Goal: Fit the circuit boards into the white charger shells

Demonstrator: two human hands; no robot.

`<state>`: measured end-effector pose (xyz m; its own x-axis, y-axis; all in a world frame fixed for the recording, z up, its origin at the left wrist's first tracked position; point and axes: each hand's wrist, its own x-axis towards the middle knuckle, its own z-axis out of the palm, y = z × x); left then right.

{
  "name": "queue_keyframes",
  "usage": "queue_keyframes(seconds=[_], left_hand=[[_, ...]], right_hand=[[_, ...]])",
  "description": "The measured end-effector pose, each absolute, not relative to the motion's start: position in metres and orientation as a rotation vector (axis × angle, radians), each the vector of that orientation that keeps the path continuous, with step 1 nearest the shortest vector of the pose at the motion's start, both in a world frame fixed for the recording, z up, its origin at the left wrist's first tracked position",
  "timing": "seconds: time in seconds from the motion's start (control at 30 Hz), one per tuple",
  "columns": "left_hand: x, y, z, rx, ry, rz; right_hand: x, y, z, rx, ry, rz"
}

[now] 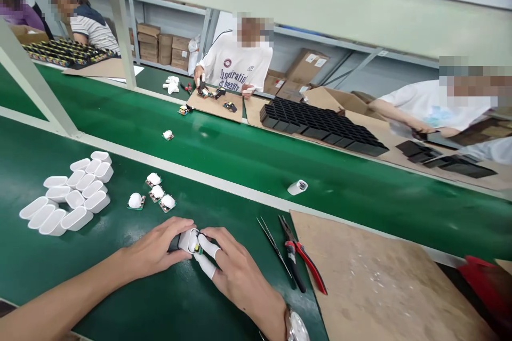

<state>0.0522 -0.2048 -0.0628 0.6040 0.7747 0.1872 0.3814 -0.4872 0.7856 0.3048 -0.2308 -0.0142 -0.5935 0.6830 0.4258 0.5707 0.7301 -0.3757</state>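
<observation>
My left hand (pixel 170 248) is wrapped round a white plastic housing (pixel 186 241), its opening turned towards my right hand; something dark shows behind it, under the left fingers. White finger cots cover two digits of my right hand (pixel 234 261), which pinches a small circuit board (pixel 197 246) at the mouth of the housing. How far the board sits inside is hidden by my fingers. Several circuit boards topped with white blobs (pixel 157 193) lie beyond my left hand. Farther left stands a cluster of white oval housings (pixel 75 200), open side up.
Tweezers (pixel 275 250) and red-handled pliers (pixel 298 256) lie right of my hands, beside a cardboard sheet (pixel 376 277). Past a pale rail runs a green belt (pixel 240 144) carrying a white housing (pixel 297 187) and a board (pixel 168 135). Co-workers sit opposite near black cases (pixel 320 122).
</observation>
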Motion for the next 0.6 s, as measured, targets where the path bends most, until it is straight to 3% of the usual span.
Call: queue_keyframes(seconds=[0.27, 0.6], left_hand=[[0.049, -0.204, -0.062, 2.049, 0.937, 0.651], [0.049, -0.203, -0.047, 1.987, 0.918, 0.529]], right_hand=[[0.295, -0.232, -0.001, -1.005, -2.495, 0.340], [0.292, -0.216, -0.021, -0.882, -2.485, 0.295]])
